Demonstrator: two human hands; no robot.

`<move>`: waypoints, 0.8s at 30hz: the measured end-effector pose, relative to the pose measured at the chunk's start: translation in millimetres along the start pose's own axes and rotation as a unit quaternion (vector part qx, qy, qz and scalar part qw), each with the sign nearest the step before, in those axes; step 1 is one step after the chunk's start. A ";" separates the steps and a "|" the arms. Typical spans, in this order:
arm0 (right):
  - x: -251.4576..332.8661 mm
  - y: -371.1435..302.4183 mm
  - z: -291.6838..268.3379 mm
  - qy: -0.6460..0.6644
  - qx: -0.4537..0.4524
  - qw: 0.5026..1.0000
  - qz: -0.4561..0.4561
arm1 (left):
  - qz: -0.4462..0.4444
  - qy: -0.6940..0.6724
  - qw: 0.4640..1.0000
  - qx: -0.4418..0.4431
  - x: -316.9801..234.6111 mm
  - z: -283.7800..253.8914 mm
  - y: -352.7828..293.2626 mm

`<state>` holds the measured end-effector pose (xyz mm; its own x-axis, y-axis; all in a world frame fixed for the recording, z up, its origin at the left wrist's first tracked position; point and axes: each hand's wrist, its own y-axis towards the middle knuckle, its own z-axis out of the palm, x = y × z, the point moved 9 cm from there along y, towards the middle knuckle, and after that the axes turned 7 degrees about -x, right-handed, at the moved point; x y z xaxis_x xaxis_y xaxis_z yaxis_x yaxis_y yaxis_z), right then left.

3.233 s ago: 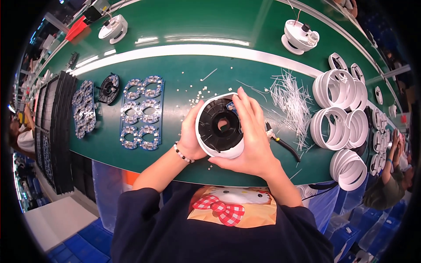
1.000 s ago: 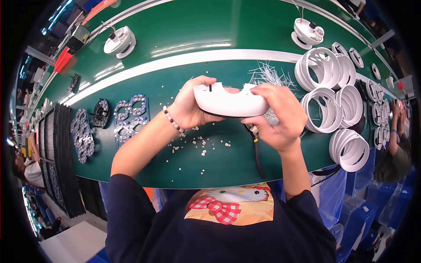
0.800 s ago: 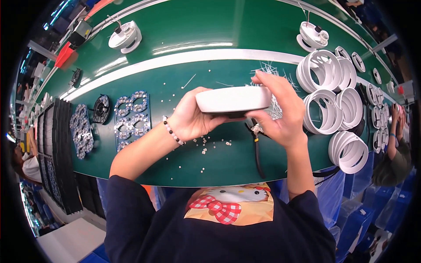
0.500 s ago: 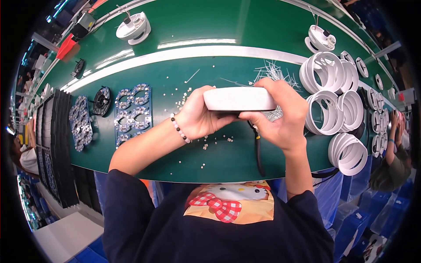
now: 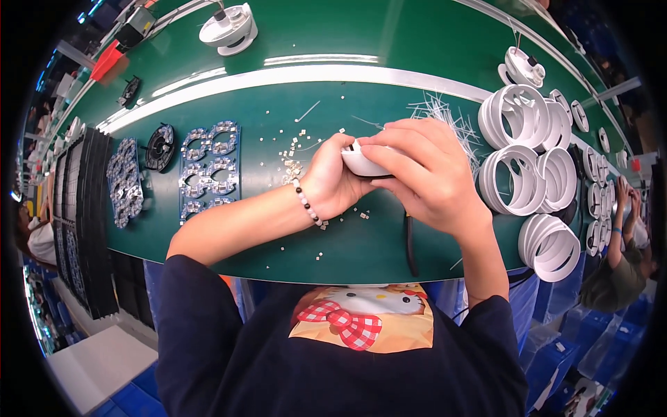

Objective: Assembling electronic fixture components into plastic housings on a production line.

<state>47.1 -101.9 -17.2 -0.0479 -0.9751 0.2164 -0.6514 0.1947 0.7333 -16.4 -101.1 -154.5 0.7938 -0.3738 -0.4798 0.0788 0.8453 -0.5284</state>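
Observation:
A white round plastic housing (image 5: 363, 164) with a dark underside is held between both hands above the green bench. My left hand (image 5: 329, 175), with a beaded bracelet at the wrist, grips its left side. Across its top and right side lie the curled fingers of my right hand (image 5: 431, 174), which hide much of it. A small dark spot shows at its upper left edge, near my right fingertips. Below my right hand, pliers with a black handle (image 5: 411, 249) lie on the bench, their head covered. Tiny pale square pieces (image 5: 293, 171) are scattered beside my left hand.
Blue circuit boards (image 5: 210, 167) and a black round part (image 5: 160, 147) lie at left, beside black stacked trays (image 5: 82, 222). Stacked white rings (image 5: 513, 179) stand at right, near a pile of white cable ties (image 5: 445, 115). White assemblies (image 5: 229, 29) sit on the far strip.
The housing has been turned and tilted, showing less of its white side. My right hand has shifted left over it, its fingers now across the top near my left hand.

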 end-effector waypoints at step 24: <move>-13.6 -28.3 -20.7 0.002 -0.130 0.988 0.083 | -0.012 0.177 0.984 -0.029 -19.9 0.8 -20.7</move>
<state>81.8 -92.0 -27.6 -0.1344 -0.9272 0.3497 -0.4184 0.3730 0.8281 -33.4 -110.9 -133.5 0.5321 -0.5118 -0.6745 0.0527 0.8151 -0.5769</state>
